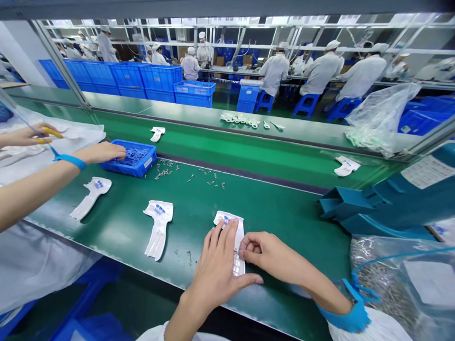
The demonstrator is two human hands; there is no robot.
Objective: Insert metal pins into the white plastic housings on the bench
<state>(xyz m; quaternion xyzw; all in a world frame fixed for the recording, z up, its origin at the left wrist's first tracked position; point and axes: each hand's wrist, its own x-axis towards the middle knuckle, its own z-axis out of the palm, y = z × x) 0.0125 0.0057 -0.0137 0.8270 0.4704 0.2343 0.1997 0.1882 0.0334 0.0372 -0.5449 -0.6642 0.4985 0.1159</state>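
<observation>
A white gun-shaped plastic shell (240, 235) with small blue parts near its top lies on the green bench in front of me. My left hand (218, 261) rests over its left side, fingers stretched out and thumb spread. At the shell's right edge is my right hand (263, 250), its fingertips pinched together; whatever is between them is too small to make out. To the left lie two similar shells, one (158, 228) upright in view and another (92, 196) slanted.
A co-worker's hand (102, 152) reaches into a blue tray (147, 170) of blue parts. Small metal pieces (166, 170) are scattered beyond the shells. Teal bins (409, 195) and a bag of metal parts (382, 280) stand at the right.
</observation>
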